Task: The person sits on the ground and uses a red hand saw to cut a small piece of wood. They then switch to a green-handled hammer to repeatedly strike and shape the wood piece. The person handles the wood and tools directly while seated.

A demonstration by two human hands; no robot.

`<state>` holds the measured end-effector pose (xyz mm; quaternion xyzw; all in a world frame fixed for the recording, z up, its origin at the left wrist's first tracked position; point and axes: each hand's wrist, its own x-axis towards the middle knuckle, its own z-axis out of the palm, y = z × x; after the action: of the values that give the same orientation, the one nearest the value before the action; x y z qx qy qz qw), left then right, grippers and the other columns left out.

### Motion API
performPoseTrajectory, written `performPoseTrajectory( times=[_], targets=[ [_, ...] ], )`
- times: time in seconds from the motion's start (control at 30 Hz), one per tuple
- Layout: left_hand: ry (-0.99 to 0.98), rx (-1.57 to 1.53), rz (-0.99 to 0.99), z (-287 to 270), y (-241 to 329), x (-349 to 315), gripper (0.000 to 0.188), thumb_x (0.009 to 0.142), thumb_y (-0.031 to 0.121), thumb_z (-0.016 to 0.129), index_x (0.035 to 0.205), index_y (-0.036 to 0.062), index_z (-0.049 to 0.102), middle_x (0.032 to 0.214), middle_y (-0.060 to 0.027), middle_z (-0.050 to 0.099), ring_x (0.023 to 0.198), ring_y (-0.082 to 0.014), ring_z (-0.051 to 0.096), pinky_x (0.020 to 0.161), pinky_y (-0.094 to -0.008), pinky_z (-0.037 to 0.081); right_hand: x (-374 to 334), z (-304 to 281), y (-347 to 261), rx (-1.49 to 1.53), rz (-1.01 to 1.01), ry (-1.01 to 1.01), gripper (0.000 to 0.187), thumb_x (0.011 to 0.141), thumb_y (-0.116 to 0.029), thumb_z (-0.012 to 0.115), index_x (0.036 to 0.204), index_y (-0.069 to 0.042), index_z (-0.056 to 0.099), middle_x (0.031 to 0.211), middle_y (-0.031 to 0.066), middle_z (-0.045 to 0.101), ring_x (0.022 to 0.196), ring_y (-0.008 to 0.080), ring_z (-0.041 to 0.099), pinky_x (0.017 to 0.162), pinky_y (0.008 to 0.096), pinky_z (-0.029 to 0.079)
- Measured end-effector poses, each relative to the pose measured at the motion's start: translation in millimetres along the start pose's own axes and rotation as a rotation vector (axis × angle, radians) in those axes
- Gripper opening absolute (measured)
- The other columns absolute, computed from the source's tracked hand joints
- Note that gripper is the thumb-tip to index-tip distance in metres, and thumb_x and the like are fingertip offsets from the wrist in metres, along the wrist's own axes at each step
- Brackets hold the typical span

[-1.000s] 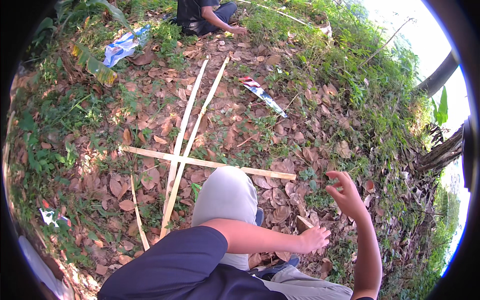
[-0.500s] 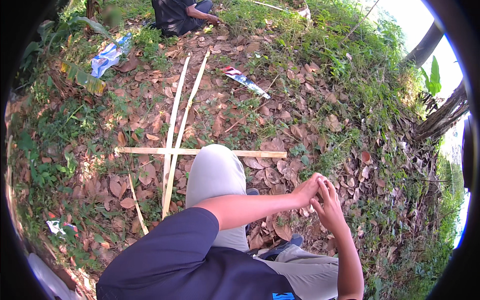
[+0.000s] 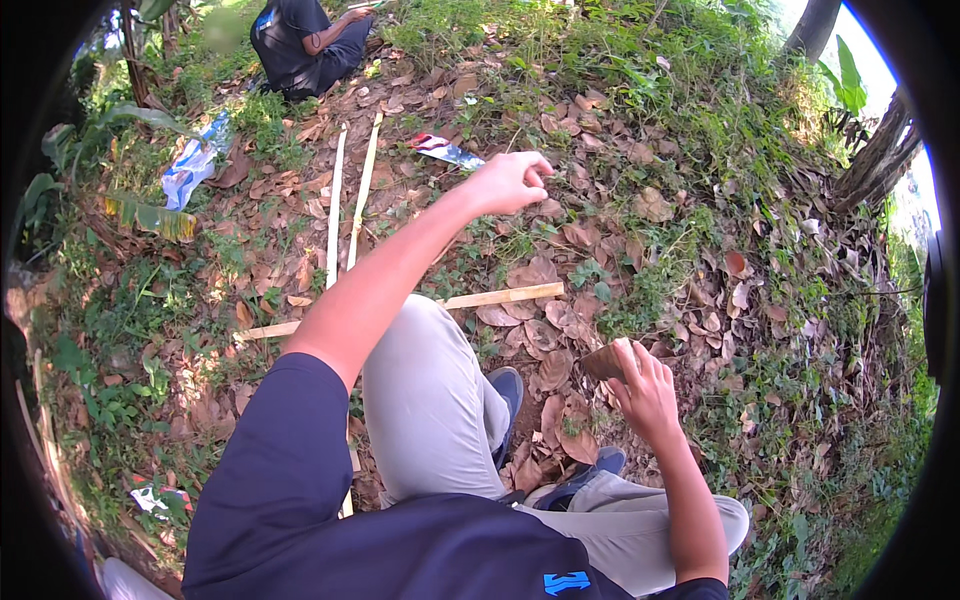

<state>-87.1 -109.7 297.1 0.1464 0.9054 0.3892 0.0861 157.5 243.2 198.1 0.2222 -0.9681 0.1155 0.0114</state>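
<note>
My left hand (image 3: 510, 183) is raised over the leaf-covered ground, arm stretched forward. Its fingers are curled toward the thumb; whatever they may hold is hidden. Just beyond it lies a flat red, white and blue printed piece (image 3: 447, 151). Beside my right shin, my right hand (image 3: 645, 392) pinches a flat, dark brown piece (image 3: 604, 363), whose kind I cannot make out. Two long pale wooden strips (image 3: 336, 205) (image 3: 365, 185) run away from me on the left. A crosswise slat (image 3: 505, 296) passes partly behind my knee and left forearm.
Another person in dark clothes (image 3: 308, 45) sits at the far left. A blue and white plastic sheet (image 3: 190, 170) lies near that person. Tree trunks (image 3: 880, 160) stand at the right edge, beside grass. Dry leaves (image 3: 575, 440) surround my shoes (image 3: 508, 395).
My hands have come apart. The left has swung forward and left; the right has stayed low and now shows a brown piece in its fingers. The view has shifted slightly.
</note>
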Motion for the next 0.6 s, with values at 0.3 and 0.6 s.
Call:
performPoseTrajectory(
  times=[0.3, 0.6],
  targets=[
    [0.162, 0.502, -0.142, -8.3, -172.9, 97.5, 0.021, 0.095, 0.021, 0.064, 0.111, 0.0116, 0.074, 0.102, -0.0097, 0.078, 0.095, -0.0277, 0.075, 0.083, -0.0427, 0.058, 7.2, -7.4, 14.8, 0.166, 0.146, -0.005, 0.060, 0.099, -0.036, 0.065, 0.155, -0.021, 0.049, 0.148, 0.0242, 0.050, 0.129, 0.0404, 0.054, 0.110, 0.0514, 0.040],
    [0.181, 0.449, -0.216, 34.4, -309.7, 228.0, 0.035, 0.093, 0.004, 0.058, 0.120, 0.0151, 0.075, 0.118, -0.0161, 0.075, 0.110, -0.0340, 0.071, 0.095, -0.0449, 0.055, 27.9, -11.2, 24.9, 0.313, 0.159, -0.094, 0.064, 0.088, -0.036, 0.076, 0.147, -0.017, 0.057, 0.144, 0.0228, 0.053, 0.124, 0.0404, 0.055, 0.106, 0.0500, 0.043]
  ],
)
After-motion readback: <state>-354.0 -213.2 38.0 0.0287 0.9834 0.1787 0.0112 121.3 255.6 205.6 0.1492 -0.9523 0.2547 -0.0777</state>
